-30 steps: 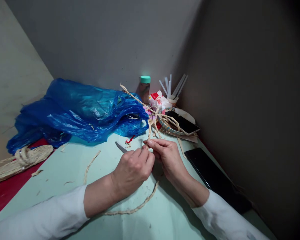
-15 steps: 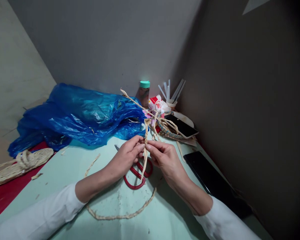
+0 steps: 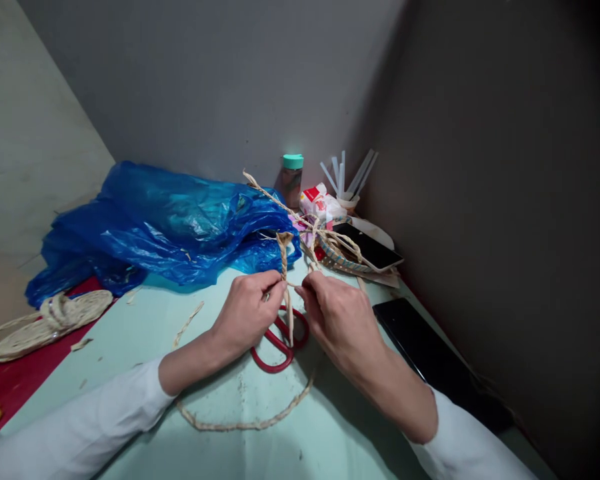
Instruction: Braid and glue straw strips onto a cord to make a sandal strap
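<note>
Over the red-handled scissors [image 3: 279, 342]: one straw braid [image 3: 283, 257], pinched in the worker's left hand [image 3: 245, 307]; its side strand [image 3: 295, 285], pinched in the right hand [image 3: 344, 317]. Nearer than the scissors: one twisted cord [image 3: 253, 425], a gap between. Far left: pale-green bench [image 3: 75, 378], edge meeting red surface [image 3: 30, 375]. Right: one black device [image 3: 425, 357]. Beyond: blue bag [image 3: 165, 217], grey wall [image 3: 220, 80].

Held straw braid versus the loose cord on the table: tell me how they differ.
The braid is pinched in the left hand; the cord lies untouched on the table. The braid runs fairly straight, the cord curves. The braid looks shorter, the cord longer. Both are straw-coloured.
</note>
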Demonstrator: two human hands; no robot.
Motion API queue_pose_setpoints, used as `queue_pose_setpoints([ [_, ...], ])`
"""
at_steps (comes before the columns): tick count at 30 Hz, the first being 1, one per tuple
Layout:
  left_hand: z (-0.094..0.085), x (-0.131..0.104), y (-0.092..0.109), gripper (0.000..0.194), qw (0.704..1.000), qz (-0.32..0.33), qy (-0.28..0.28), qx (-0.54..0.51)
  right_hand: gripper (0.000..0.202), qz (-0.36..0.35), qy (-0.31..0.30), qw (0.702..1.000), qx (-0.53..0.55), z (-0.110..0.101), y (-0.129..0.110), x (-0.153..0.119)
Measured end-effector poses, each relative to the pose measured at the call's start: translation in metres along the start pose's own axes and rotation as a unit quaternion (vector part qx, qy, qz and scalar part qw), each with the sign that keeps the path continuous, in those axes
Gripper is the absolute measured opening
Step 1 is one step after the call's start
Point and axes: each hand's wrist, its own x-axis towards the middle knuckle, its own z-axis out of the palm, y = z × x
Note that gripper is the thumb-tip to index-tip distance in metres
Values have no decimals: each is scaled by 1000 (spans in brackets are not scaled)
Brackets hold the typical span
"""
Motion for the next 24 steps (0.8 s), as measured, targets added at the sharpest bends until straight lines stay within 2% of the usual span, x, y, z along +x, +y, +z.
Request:
queue_pose_setpoints([
  [4,1,3,-3,31,998,-29,26,-57,20,-59,46,996,-41,12,-2,-7],
  [7,3,4,-7,29,983,-74,10,-169,21,-110,80,989,-54,25,-8,-14],
  [12,6,-1,-8,24,893,-208,-46,-396,26,-203,114,961,-148,40,-17,-22],
  [14,7,-2,-7,23,872,-225,-49,-433,28,-246,122,943,-188,43,-19,-23],
  [16,7,-1,-7,21,865,-234,-37,-442,28,-272,111,935,-199,43,-20,-23],
  [18,6,0,-6,20,873,-228,-18,-431,26,-240,76,959,-128,37,-17,-21],
  [20,5,2,-5,20,885,-201,-10,-420,27,-120,48,991,18,26,-12,-15],
  [21,5,2,-4,22,890,-185,-15,-417,30,-38,44,993,101,20,-9,-11],
  [23,5,0,0,27,893,-164,-47,-415,28,99,39,963,247,10,-1,-2],
  [24,6,-1,2,30,895,-162,-67,-410,27,134,19,937,323,6,3,2],
])
